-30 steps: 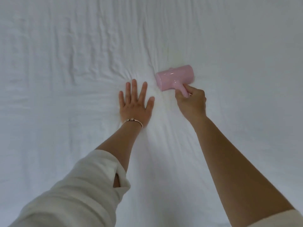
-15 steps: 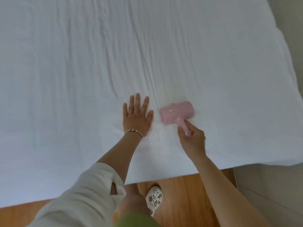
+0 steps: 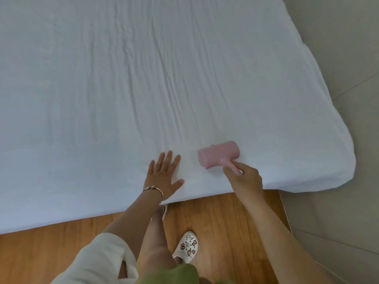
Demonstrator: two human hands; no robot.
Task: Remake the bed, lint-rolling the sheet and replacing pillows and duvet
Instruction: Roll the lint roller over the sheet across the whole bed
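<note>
A: Right hand (image 3: pixel 243 179) closed round the handle of the pink lint roller (image 3: pixel 218 154), drum down on the white sheet (image 3: pixel 143 78), close to the near edge of the bed

B: And the left hand (image 3: pixel 165 174)?

A: Open, flat, fingers spread, palm pressed on the sheet just beside the drum, to its left. Holding nothing. Thin bracelet (image 3: pixel 153 190) at the wrist

B: Which way lying, that drum?

A: Long axis across the bed, roughly side to side, a little tilted; handle pointing back toward the body. So probably set to roll away up the sheet or back toward the edge, not sideways

B: Room left toward the edge?

A: Very little. Near hem of the sheet just below both hands, then wooden floor (image 3: pixel 225 222). Plenty of unrolled sheet farther up and to the left; likely next strip there

B: Anything in the way?

A: Nothing lying on the sheet. Only long creases (image 3: pixel 176 95) running up from the roller, which could bunch under the drum unless pinned by the flat hand. Rounded bed corner (image 3: pixel 338 160) off to the right, grey tiled floor (image 3: pixel 338 68) beyond it

B: Pillows, duvet?

A: None in view. Below, a white clog with charms (image 3: pixel 187 245) on the wood, pale sleeve (image 3: pixel 98 261) on the left arm
</note>
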